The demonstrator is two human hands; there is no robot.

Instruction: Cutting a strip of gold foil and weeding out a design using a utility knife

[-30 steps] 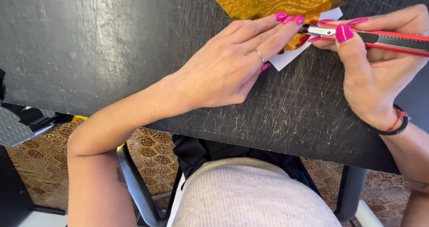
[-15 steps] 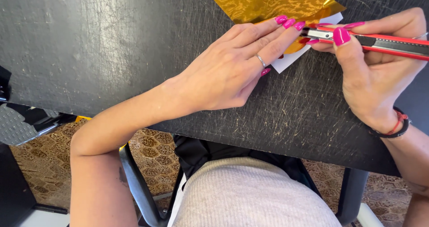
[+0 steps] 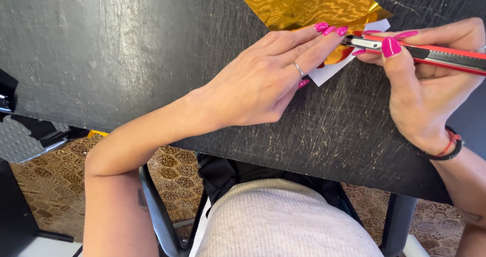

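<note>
The sheet of glossy gold foil paper with a wavy grain (image 3: 304,4) lies at twelve o'clock on the scratched black desk (image 3: 126,49), its near corner over a white paper backing (image 3: 329,72) that peeks out at about five o'clock of it. My left hand (image 3: 263,80) lies flat on that corner, fingers together and extended, pressing the foil down. My right hand (image 3: 430,80) comes in from three o'clock with its grip closed around the red and black snap-blade utility knife (image 3: 435,54), forefinger along the top, the blade tip right beside my left fingertips (image 3: 331,31).

That closeness is the main risk as I judge it: if the blade slips or jumps on the slick foil, it could nick the fingertips holding the sheet. Pressing too lightly with the left hand could let the foil slide or pucker, so the cut might wander or tear. The desk is already scored, and a groove may catch the tip.

Count: one foil sheet, one white backing, one knife, one finger ring (image 3: 299,70), one dark and red wristband (image 3: 448,145).
</note>
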